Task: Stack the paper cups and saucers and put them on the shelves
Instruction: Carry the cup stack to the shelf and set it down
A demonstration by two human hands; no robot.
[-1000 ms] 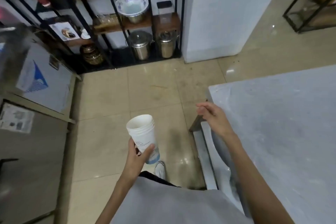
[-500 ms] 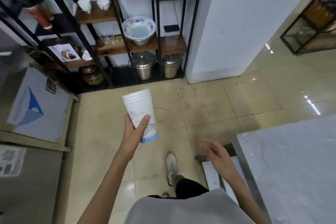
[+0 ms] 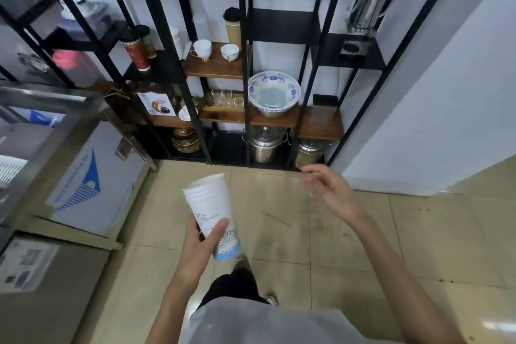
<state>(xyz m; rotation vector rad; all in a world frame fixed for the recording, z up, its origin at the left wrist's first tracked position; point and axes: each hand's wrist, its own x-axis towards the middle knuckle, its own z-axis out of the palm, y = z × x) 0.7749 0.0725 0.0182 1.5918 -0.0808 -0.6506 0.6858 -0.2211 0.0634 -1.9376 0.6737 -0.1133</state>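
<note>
A stack of several nested white paper cups (image 3: 211, 209) with a blue base is held upright, slightly tilted, in my left hand (image 3: 198, 243), which grips its lower half. My right hand (image 3: 329, 190) hangs in the air to the right of the cups, fingers apart and holding nothing. Ahead stands the black metal shelf unit with wooden boards (image 3: 220, 70); a bare wooden board (image 3: 321, 121) sits at its lower right. No saucers from the task are in view.
The shelves carry two white teacups (image 3: 215, 50), small glasses (image 3: 227, 98), a blue-patterned bowl (image 3: 273, 93), steel pots (image 3: 265, 145) and bottles (image 3: 136, 50). A steel counter with cardboard boxes (image 3: 83, 176) lines the left. A white wall (image 3: 432, 92) rises on the right.
I have walked closer to the shelves, and the grey table has left the view. My left hand carries the cup stack forward; my right hand has risen from the table's edge.
</note>
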